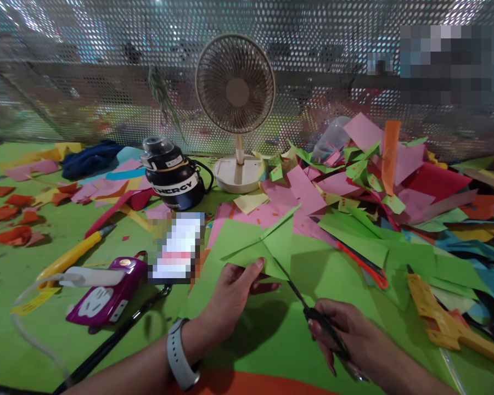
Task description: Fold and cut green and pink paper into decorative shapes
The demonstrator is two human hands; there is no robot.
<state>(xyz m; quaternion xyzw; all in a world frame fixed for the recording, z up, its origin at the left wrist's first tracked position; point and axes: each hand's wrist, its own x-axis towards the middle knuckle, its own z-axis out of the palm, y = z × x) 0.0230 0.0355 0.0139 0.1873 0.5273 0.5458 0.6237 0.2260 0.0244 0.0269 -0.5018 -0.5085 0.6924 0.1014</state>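
My left hand (236, 291), with a pale watch band on its wrist, pinches a light green sheet of paper (251, 241) between thumb and fingers. In my right hand (341, 332) is a pair of scissors (302, 302) with black handles. Their blades reach up and left into the sheet, and a strip of it stands up along the cut line. Below both hands lie larger green sheets (325, 274), and an orange sheet (247, 383) shows at the near edge. Pink paper (226, 216) lies just behind the held sheet.
A fan (237, 90) stands at the back before a perforated metal screen. To the left are a dark bottle (173, 175), a phone (179, 247), a purple power bank (107, 291) and a yellow pen-like tool (74, 255). Paper scraps (354, 181), a red cutter (362, 263) and a yellow glue gun (440, 318) lie right.
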